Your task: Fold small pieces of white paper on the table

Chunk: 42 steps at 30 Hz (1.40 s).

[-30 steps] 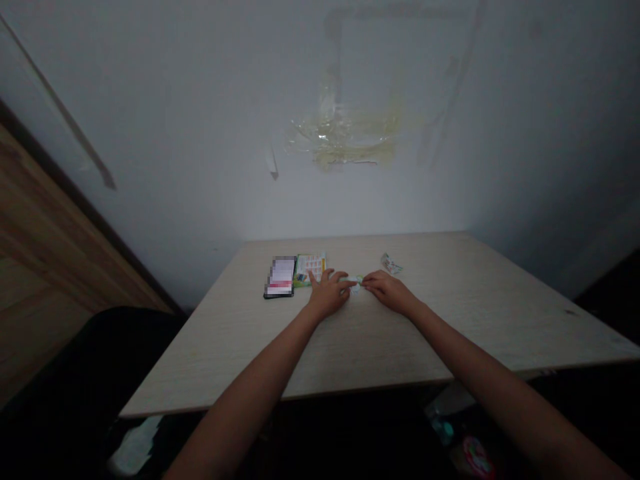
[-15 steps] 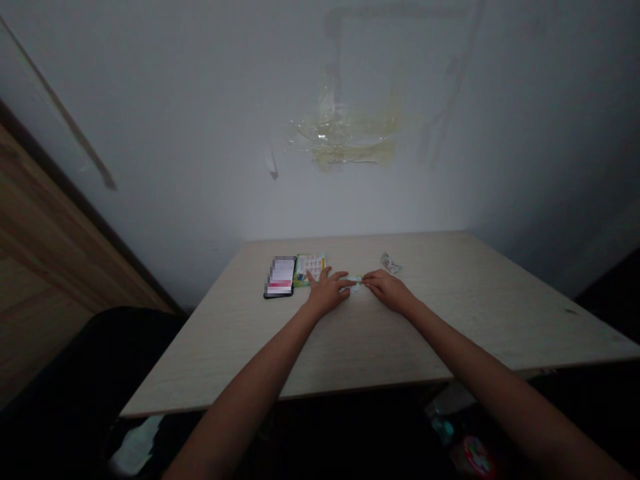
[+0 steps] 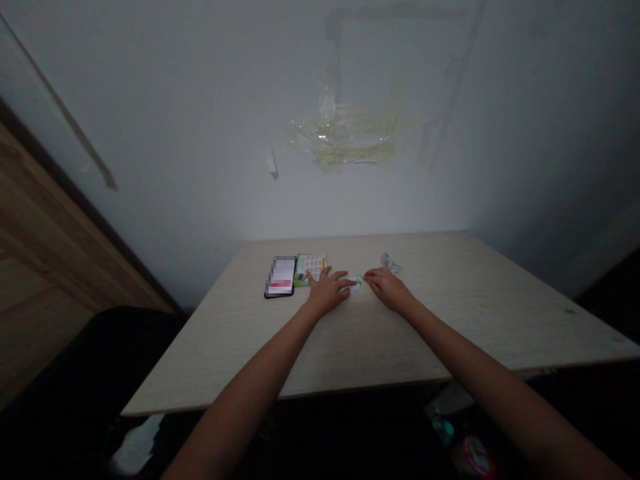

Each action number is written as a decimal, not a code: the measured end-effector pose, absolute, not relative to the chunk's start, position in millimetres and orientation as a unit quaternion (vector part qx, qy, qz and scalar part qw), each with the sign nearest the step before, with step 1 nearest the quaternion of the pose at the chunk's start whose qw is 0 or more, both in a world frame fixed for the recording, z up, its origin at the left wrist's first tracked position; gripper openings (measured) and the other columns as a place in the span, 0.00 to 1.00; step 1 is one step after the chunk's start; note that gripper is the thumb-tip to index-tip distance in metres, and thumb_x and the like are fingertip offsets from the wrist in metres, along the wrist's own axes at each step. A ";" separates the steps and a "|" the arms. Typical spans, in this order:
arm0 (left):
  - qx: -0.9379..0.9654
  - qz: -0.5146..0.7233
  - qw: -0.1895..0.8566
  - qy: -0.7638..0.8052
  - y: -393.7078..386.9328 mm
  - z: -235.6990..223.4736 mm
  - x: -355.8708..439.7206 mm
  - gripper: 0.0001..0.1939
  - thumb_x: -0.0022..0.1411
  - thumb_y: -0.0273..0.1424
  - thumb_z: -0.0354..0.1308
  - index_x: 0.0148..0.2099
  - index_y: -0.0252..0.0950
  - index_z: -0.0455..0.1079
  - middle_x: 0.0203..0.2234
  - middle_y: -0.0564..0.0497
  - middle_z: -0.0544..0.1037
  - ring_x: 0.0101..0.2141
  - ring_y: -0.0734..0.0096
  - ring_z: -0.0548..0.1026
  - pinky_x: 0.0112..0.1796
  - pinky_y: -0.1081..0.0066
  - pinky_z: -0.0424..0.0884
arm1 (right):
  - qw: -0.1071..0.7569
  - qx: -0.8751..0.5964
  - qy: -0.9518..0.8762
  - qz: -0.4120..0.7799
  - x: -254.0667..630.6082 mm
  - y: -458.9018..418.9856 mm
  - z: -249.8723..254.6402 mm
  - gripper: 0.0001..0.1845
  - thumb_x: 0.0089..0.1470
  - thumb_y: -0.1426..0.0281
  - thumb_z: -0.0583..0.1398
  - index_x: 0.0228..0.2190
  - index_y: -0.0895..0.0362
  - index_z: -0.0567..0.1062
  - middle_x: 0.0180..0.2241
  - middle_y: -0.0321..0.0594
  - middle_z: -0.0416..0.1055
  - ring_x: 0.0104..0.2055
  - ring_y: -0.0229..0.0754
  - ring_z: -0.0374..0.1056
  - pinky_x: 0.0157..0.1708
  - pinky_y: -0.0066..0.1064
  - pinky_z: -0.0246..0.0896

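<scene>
My left hand (image 3: 327, 293) rests on the table with its fingers spread. Its forefinger presses on a small white-and-green piece (image 3: 355, 285), too small to name, and its thumb side lies over the near edge of a printed green-and-white card or booklet (image 3: 311, 263). At the right end of the small piece, the fingertips of my right hand (image 3: 387, 288) are pinched together; what is between them is hidden. A crumpled, partly clear wrapper-like scrap (image 3: 391, 265) lies just beyond my right hand.
A phone (image 3: 281, 276) with its screen lit and blurred lies left of the card. The pale wooden table (image 3: 450, 300) meets a wall (image 3: 200, 133) with peeling tape at its back. Below the table's front edge, a pink round object (image 3: 477, 455) shows dimly.
My right fingertips have shifted very slightly to the right, away from my left forefinger. My left hand, the phone and the card have stayed where they were.
</scene>
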<state>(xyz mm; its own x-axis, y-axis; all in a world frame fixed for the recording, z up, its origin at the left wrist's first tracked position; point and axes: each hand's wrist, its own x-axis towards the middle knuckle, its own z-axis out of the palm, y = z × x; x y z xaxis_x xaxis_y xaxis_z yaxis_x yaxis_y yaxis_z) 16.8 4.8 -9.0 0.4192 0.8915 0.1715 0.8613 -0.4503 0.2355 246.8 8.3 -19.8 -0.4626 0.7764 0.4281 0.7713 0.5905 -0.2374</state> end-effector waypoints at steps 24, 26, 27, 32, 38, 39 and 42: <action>0.843 0.150 0.034 0.515 1.2 -10.8 16.4 0.17 0.67 0.43 0.52 0.57 0.68 0.67 0.63 0.64 0.65 0.66 0.45 0.52 0.54 0.20 0.28 | 0.279 -0.398 -0.874 0.008 249.5 5.7 -18.0 0.15 0.64 0.71 0.54 0.44 0.58 0.79 0.45 0.48 0.76 0.48 0.47 0.69 0.52 0.41 0.66; 0.844 0.150 0.032 0.514 0.9 -11.0 16.2 0.17 0.67 0.43 0.51 0.57 0.67 0.67 0.63 0.64 0.65 0.66 0.45 0.52 0.54 0.20 0.28 | 0.278 -0.386 -0.880 0.010 250.1 7.2 -18.9 0.16 0.64 0.71 0.54 0.45 0.58 0.79 0.44 0.48 0.76 0.48 0.48 0.69 0.52 0.42 0.66; 0.844 0.150 0.031 0.514 0.9 -11.3 16.0 0.17 0.67 0.43 0.51 0.57 0.67 0.67 0.63 0.64 0.65 0.66 0.45 0.52 0.54 0.20 0.29 | 0.277 -0.380 -0.882 0.010 250.6 8.1 -19.5 0.16 0.64 0.71 0.53 0.45 0.58 0.79 0.44 0.49 0.76 0.48 0.47 0.69 0.52 0.42 0.66; 0.844 0.151 0.035 0.514 1.5 -12.9 15.6 0.18 0.67 0.43 0.51 0.57 0.68 0.67 0.63 0.64 0.66 0.66 0.46 0.51 0.55 0.22 0.28 | 0.285 -0.360 -0.888 0.014 251.8 10.3 -20.8 0.15 0.65 0.69 0.54 0.43 0.56 0.80 0.44 0.47 0.77 0.48 0.47 0.68 0.51 0.43 0.65; 0.842 0.152 0.036 0.516 1.2 -12.9 15.7 0.18 0.67 0.43 0.51 0.57 0.67 0.67 0.63 0.64 0.66 0.66 0.46 0.51 0.55 0.22 0.27 | 0.280 -0.353 -0.892 0.016 250.9 9.0 -19.8 0.15 0.65 0.67 0.55 0.44 0.55 0.80 0.44 0.45 0.77 0.47 0.46 0.68 0.51 0.42 0.64; 0.842 0.150 0.037 0.517 1.0 -12.6 15.7 0.18 0.67 0.43 0.51 0.57 0.67 0.67 0.63 0.64 0.66 0.66 0.46 0.51 0.55 0.22 0.27 | 0.280 -0.355 -0.892 0.014 250.8 9.0 -20.0 0.15 0.65 0.67 0.55 0.44 0.55 0.80 0.43 0.45 0.77 0.47 0.46 0.68 0.51 0.42 0.64; 0.842 0.146 0.041 0.518 0.6 -11.7 15.8 0.18 0.67 0.42 0.52 0.57 0.68 0.67 0.63 0.64 0.65 0.66 0.46 0.51 0.54 0.22 0.27 | 0.280 -0.369 -0.886 0.010 250.7 8.9 -20.5 0.15 0.65 0.67 0.54 0.44 0.55 0.80 0.44 0.45 0.78 0.47 0.46 0.68 0.51 0.42 0.64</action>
<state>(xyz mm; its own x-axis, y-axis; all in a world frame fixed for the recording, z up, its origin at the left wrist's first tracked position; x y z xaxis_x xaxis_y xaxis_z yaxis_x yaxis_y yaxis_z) 15.8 0.6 -11.7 0.4213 0.8837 0.2037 0.8596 -0.4607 0.2210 250.7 8.9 -20.5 -0.5712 0.6595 0.4887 0.6484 0.7276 -0.2240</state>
